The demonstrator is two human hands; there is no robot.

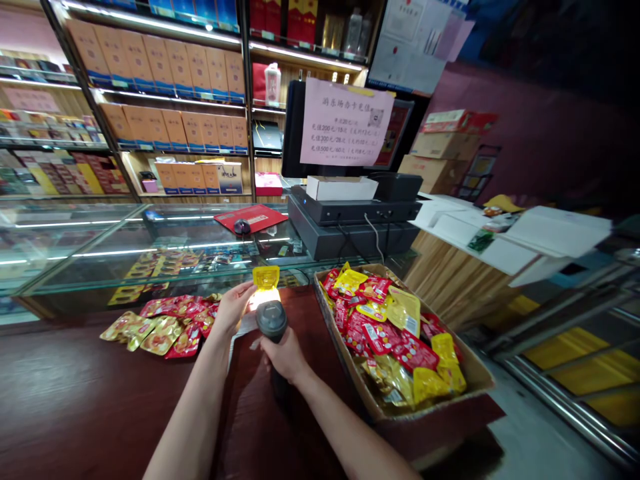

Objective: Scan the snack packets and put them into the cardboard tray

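Note:
My left hand (pixel 233 308) holds a small yellow snack packet (pixel 266 277) upright by its lower edge, in front of a glowing light. My right hand (pixel 285 355) is wrapped around the grip of a black handheld barcode scanner (pixel 272 321), whose head points at the packet from close range. To the left on the dark wooden counter (pixel 90 393) lies a loose heap of red and gold snack packets (pixel 167 325). A cardboard tray (pixel 400 343) full of similar packets stands to the right of my right hand.
A glass display case (pixel 150 247) with a red mat and computer mouse on top stands beyond the counter. Behind it are a cash register with a pink price notice and shelves of boxed goods. Cardboard boxes and white papers are at the right.

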